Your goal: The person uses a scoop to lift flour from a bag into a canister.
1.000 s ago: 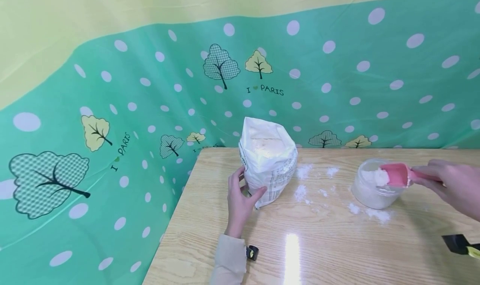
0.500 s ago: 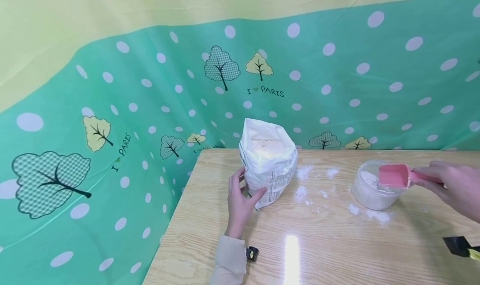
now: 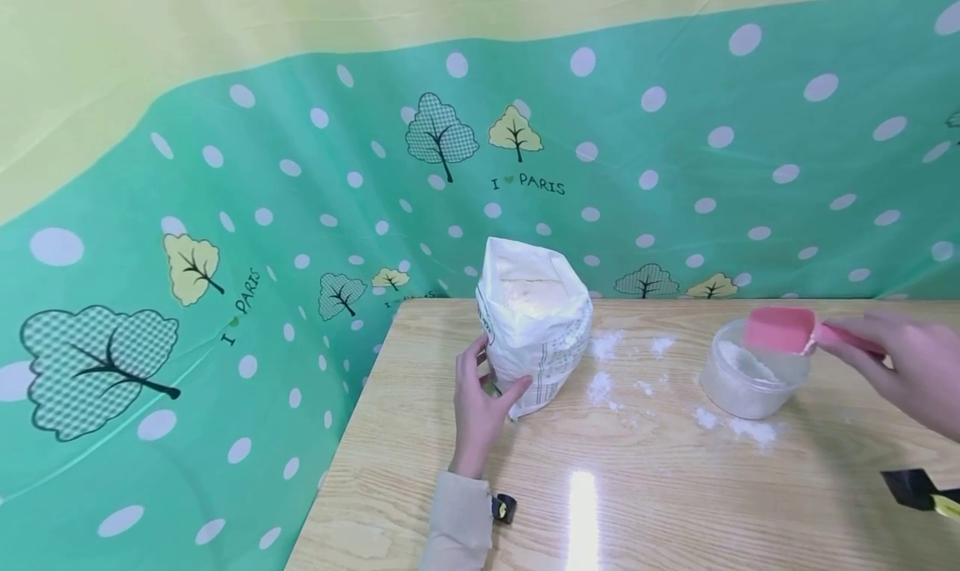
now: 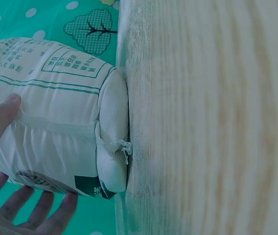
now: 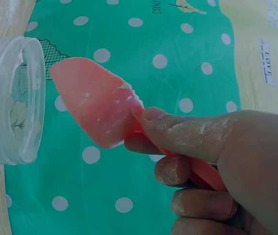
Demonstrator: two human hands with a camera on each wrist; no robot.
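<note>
A white printed bag (image 3: 551,342) of white powder stands with its top open on the table. My left hand (image 3: 478,413) holds its lower left side, thumb (image 4: 4,115) on one face and fingers spread round the other. My right hand (image 3: 903,367) grips the handle of a pink scoop (image 3: 780,329), which hangs tilted over the rim of a clear round jar (image 3: 750,396). White powder lies in the jar. In the right wrist view the scoop (image 5: 92,105) shows only thin white traces on its visible side, and powder dusts my thumb.
Spilled powder (image 3: 600,388) marks the wooden table (image 3: 660,496) between bag and jar, with more just in front of the jar. A green dotted cloth (image 3: 360,221) hangs behind the table and along its left side. A black-and-yellow strap end (image 3: 911,489) shows at the right edge.
Powder that was sliding off the scoop into the jar has left it. The scoop has turned over further and risen slightly. My left hand and the bag have stayed put.
</note>
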